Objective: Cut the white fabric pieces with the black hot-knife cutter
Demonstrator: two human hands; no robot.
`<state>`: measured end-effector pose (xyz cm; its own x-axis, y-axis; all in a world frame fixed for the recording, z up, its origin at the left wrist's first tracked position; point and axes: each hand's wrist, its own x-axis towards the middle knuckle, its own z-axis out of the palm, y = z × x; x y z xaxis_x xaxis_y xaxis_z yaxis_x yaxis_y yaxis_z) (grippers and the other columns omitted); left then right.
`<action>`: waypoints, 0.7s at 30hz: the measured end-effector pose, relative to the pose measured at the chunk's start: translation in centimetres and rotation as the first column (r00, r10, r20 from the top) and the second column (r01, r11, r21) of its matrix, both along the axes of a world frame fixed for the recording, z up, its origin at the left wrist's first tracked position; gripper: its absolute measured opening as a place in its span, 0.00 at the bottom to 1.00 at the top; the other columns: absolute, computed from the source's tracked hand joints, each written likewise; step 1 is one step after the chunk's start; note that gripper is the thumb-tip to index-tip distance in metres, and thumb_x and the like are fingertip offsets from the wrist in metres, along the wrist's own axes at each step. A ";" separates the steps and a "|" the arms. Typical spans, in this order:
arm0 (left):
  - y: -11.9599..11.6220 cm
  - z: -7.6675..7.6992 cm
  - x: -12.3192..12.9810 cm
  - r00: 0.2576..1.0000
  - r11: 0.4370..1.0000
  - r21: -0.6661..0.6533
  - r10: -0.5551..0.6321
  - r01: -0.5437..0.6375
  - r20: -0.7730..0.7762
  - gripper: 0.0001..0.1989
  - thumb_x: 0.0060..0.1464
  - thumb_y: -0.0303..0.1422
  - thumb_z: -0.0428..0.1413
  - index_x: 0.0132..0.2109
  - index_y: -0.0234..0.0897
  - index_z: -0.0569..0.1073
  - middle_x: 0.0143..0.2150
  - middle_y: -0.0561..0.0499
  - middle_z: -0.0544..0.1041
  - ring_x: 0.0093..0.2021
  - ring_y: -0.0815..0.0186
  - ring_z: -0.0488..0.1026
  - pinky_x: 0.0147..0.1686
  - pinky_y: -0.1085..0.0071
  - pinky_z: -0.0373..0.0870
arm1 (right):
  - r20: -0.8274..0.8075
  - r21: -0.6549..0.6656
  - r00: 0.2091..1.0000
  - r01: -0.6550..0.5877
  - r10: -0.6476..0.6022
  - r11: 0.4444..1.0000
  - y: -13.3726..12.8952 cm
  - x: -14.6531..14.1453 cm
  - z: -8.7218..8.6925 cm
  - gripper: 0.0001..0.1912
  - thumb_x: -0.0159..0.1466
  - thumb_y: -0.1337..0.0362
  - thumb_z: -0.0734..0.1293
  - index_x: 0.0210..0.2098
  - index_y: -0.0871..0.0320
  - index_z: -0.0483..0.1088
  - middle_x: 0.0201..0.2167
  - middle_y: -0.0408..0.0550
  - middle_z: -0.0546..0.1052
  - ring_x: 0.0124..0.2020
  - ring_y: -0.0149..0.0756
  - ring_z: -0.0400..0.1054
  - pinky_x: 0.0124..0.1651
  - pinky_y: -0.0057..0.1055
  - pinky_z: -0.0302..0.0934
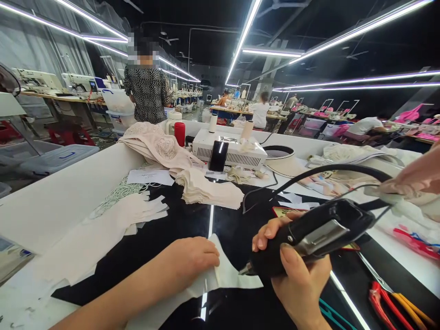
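My left hand (187,263), fingers curled together, grips and holds down a cream fabric piece (231,270) on the glossy black tabletop (227,227). My right hand (299,275) is wrapped around a black corded handheld tool (326,231), with a silver lever along its side. Its small metal tip (245,269) points left, at the right part of the fabric; whether it touches cannot be told. Ahead lies a stack of cream fabric pieces (209,190). Left of my left hand, a fanned pile of pale pieces (110,229) is spread out.
Another person's hand (417,176) reaches in from the right beside the black cable (330,169). Red-handled scissors (380,298) lie at the lower right. Behind stand a phone (218,156), a white vented box (230,149) and pink lace bra cups (161,144). White walls edge the table.
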<state>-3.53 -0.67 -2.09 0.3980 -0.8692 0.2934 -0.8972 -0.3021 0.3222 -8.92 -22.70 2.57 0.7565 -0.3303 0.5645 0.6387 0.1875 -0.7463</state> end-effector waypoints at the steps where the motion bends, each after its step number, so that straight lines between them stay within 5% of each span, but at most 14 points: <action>1: -0.1 -0.1 0.2 1.000 1.000 0.005 0.029 -0.029 -0.008 0.18 0.62 0.15 0.50 0.50 0.38 0.76 0.53 0.50 0.80 0.54 0.61 0.78 0.54 0.68 0.76 | 0.003 -0.004 1.000 -0.008 0.008 1.000 0.0 -0.1 0.0 0.18 0.67 0.59 0.75 0.54 0.50 0.69 0.34 0.42 0.74 0.28 0.34 0.71 0.31 0.33 0.73; 8: -1.3 -0.5 1.5 0.995 0.995 -0.002 0.099 -0.099 0.015 0.18 0.65 0.16 0.49 0.57 0.34 0.74 0.57 0.44 0.77 0.59 0.59 0.75 0.59 0.63 0.77 | -0.025 0.008 1.000 -0.017 0.017 1.000 0.2 -0.2 0.0 0.17 0.67 0.60 0.75 0.52 0.49 0.69 0.34 0.43 0.75 0.29 0.34 0.72 0.32 0.34 0.73; 21: -0.7 -0.3 1.4 0.989 0.990 0.055 0.132 -0.128 -0.064 0.13 0.69 0.20 0.51 0.54 0.35 0.76 0.54 0.47 0.77 0.54 0.61 0.76 0.55 0.66 0.77 | -0.045 -0.029 0.999 0.012 -0.013 1.000 -0.2 -0.5 -0.2 0.18 0.68 0.60 0.75 0.53 0.50 0.68 0.34 0.43 0.75 0.28 0.35 0.72 0.32 0.35 0.73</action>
<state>-2.18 -1.36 -2.38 0.5260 -0.8218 0.2192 -0.8260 -0.4322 0.3620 -9.40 -22.87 2.39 0.7772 -0.3243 0.5392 0.6065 0.1579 -0.7792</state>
